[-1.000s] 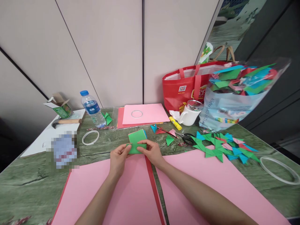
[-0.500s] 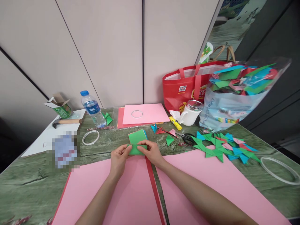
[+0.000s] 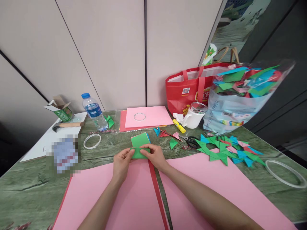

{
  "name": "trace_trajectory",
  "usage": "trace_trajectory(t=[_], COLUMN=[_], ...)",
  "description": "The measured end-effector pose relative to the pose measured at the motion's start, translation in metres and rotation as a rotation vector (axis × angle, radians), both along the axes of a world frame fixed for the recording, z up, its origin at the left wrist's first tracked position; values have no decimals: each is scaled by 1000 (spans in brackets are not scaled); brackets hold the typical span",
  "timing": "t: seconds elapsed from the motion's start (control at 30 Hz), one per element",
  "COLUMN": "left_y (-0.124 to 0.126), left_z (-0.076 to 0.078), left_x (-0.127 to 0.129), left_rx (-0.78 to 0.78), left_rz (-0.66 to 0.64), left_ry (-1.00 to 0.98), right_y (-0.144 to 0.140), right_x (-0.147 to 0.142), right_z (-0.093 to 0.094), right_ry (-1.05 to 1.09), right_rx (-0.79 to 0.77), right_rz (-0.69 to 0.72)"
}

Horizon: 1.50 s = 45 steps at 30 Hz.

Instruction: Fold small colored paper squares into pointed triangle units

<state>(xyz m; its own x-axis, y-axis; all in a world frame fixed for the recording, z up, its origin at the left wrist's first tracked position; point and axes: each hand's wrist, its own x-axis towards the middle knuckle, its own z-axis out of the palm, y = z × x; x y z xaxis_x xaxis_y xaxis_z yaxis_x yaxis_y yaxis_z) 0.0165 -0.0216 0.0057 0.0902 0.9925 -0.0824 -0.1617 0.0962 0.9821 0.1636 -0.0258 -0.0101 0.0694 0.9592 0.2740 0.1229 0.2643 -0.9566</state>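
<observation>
A small green paper rectangle [image 3: 137, 153] is pinched between my two hands, just above the far edge of a pink sheet [image 3: 127, 191]. My left hand [image 3: 122, 161] grips its left end with thumb and fingers. On its right part, my right hand [image 3: 154, 155] presses with the thumb and bent fingers. Right behind it lies a stack of square papers [image 3: 140, 140], green on top, with blue showing at its edge. A green folded triangle [image 3: 173, 143] rests to the right of my right hand.
Black-handled scissors [image 3: 191, 141], a yellow glue stick [image 3: 179, 126] and a white mug [image 3: 192, 117] stand or lie at right, before a red bag [image 3: 178, 95]. Folded paper rings [image 3: 218, 150] lie further right. A water bottle [image 3: 94, 111], tape roll [image 3: 92, 141] and hammer [image 3: 68, 125] are at left.
The view has shifted very slightly. Both hands keep nearly the same hold on the green paper, with no other visible movement.
</observation>
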Motion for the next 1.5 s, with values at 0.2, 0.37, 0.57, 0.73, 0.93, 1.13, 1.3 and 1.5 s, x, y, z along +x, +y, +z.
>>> trace_trajectory(t=[0.2,0.37,0.57,0.73,0.93,1.13,1.3,1.5], left_y=[0,0,0,0,1,1,1,1], left_z=[0,1,0,1,0,0,0,-1], left_x=[0,1,1,1,1,0,-1,-1], left_rx=[9,30,60,57,60,58,54,58], left_rz=[17,28,19,21,23,25,9,14], left_ry=[10,12,11,23,42,51,77,96], right_y=[1,1,0,0,-1,-1,0,1], right_x=[0,1,1,1,1,1,1,1], right_z=[-2,-1,0,1,2,1,0,-1], right_ry=[10,59,72,70,76,70,38,33], right_rx=[-26,-17,-20,-20,-23,-7,-18,-26], right_rz=[-4,1,-2,-10,-6,5,1,-1])
